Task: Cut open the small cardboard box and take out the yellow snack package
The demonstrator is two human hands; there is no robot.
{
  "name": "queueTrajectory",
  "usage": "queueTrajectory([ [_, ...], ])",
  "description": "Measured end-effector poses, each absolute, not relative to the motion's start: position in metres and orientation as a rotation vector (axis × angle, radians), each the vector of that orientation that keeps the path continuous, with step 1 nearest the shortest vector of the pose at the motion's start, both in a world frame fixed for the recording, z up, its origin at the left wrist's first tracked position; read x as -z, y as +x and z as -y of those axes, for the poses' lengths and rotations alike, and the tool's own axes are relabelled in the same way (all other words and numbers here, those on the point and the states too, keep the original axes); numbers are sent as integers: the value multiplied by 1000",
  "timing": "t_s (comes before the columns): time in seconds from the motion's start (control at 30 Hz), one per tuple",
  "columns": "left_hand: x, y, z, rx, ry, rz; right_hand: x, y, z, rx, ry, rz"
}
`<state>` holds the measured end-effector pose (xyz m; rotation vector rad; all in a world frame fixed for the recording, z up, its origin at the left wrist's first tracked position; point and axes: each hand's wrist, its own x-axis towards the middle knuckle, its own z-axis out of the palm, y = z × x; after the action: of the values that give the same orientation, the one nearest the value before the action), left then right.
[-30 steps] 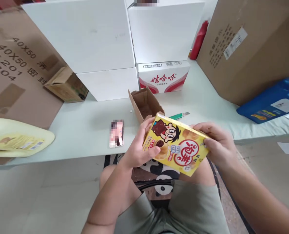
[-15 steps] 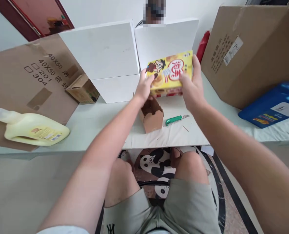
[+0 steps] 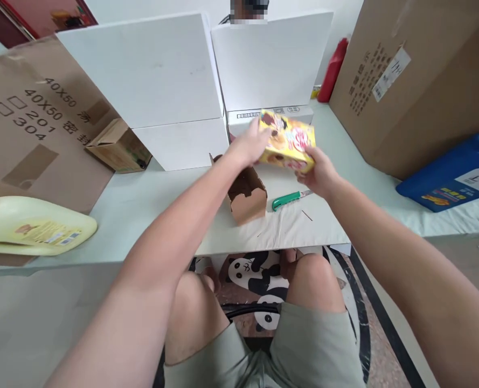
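A yellow snack box (image 3: 288, 141) with a cartoon face is held in the air over the far middle of the table, slightly blurred. My left hand (image 3: 249, 146) grips its left end. My right hand (image 3: 320, 171) holds its right lower corner from below. Just beneath and to the left stands a small open brown cardboard box (image 3: 247, 199). A green-handled utility knife (image 3: 288, 199) lies on the table under my right hand.
White boxes (image 3: 150, 81) and a red-and-white printed carton (image 3: 271, 114) stand at the back. A large brown carton (image 3: 417, 81) is at right, with a blue pack (image 3: 453, 175) beside it. A pale yellow bottle (image 3: 33, 226) lies at left by flat cardboard (image 3: 29, 129).
The snack box went from near my lap out to the back of the table, then came slightly lower and tilted. The phone on the table is out of sight behind my left arm.
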<state>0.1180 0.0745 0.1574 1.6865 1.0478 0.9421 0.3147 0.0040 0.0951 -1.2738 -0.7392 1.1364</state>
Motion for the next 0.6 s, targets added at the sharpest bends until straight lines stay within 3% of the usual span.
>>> queueTrajectory([
  [0.1, -152, 103, -5, -1119, 1825, -852, -61, 344, 39, -1207, -1272, 301],
  [0.23, -125, 80, 72, -995, 1838, -792, -28, 387, 58, -1035, -1396, 147],
  [0.43, -45, 96, 78, -518, 1537, -603, -15, 430, 4, -842, -1563, 68],
  [0.6, -18, 103, 66, -339, 1414, -546, -8, 443, -48, -753, -1672, 105],
])
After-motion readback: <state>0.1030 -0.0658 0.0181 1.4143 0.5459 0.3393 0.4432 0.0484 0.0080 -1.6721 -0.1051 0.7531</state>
